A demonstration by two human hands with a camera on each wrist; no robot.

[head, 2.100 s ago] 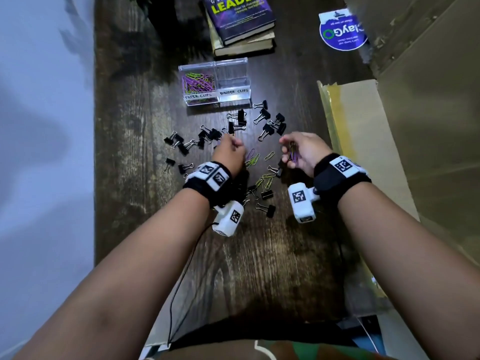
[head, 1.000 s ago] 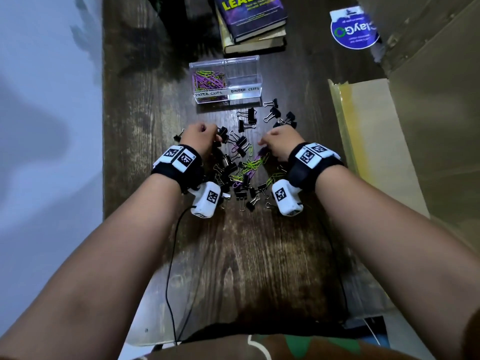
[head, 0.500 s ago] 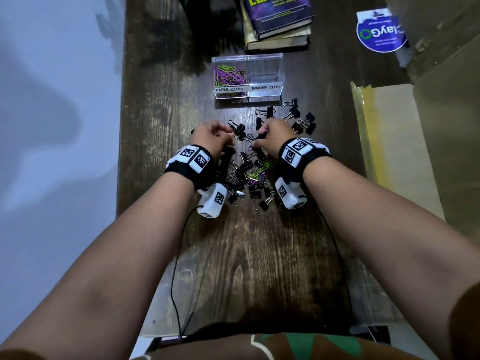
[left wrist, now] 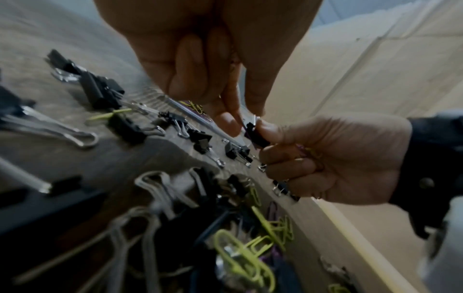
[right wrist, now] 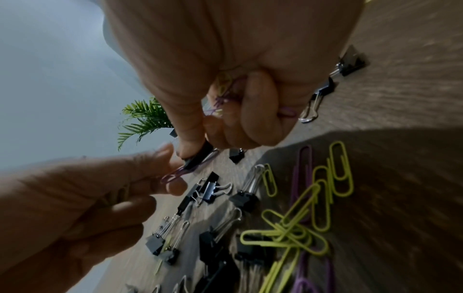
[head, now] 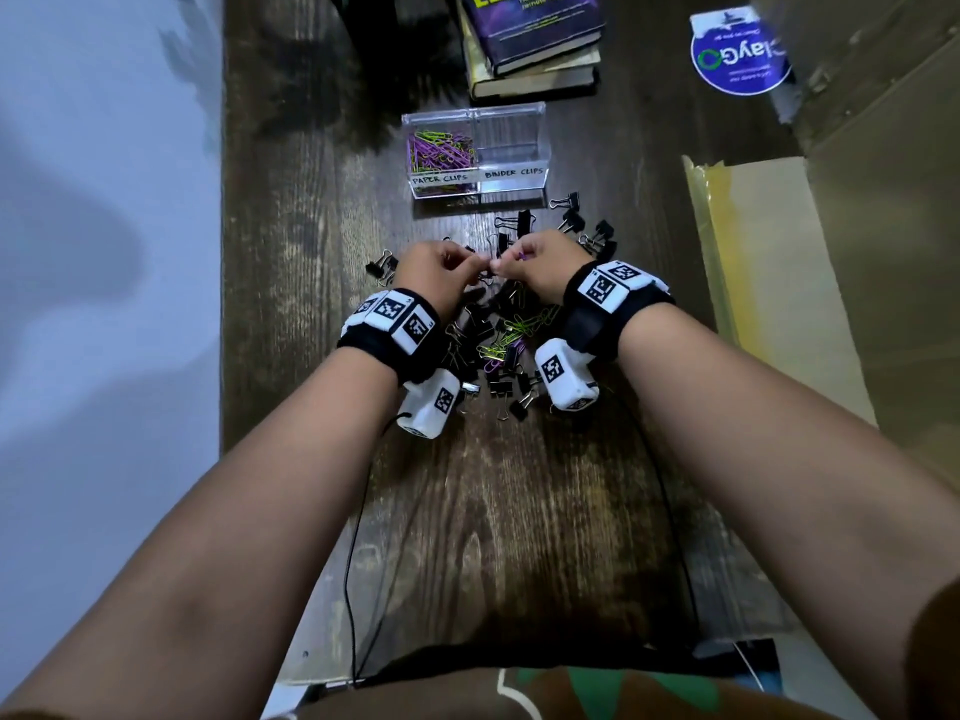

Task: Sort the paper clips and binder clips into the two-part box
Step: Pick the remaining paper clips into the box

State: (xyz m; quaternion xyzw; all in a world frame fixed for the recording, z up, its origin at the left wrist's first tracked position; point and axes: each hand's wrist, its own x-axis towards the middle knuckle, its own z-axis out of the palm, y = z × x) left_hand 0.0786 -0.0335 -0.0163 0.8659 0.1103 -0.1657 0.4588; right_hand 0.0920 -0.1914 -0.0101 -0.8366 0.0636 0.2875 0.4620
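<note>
The clear two-part box (head: 511, 187) stands at the back. Its left half holds purple and green paper clips (head: 441, 148); the half labelled binder clips looks empty. My hands meet above a mixed pile (head: 498, 335) of black binder clips and coloured paper clips. My right hand (right wrist: 198, 150) pinches the body of a small black binder clip (right wrist: 200, 156) that has a purple paper clip (right wrist: 175, 175) caught in it. Several paper clips (right wrist: 223, 89) sit in its curled fingers. My left hand (left wrist: 246, 121) pinches the same clip's wire handles (left wrist: 255, 119).
Stacked books (head: 530, 39) lie behind the box, and a round blue sticker (head: 737, 54) lies at the back right. Flat cardboard (head: 769, 262) borders the table on the right. More binder clips (head: 587, 226) are scattered before the box. A wall runs along the left.
Both hands have drawn together from either side of the pile and moved forward. They now meet on one binder clip, where earlier each worked apart.
</note>
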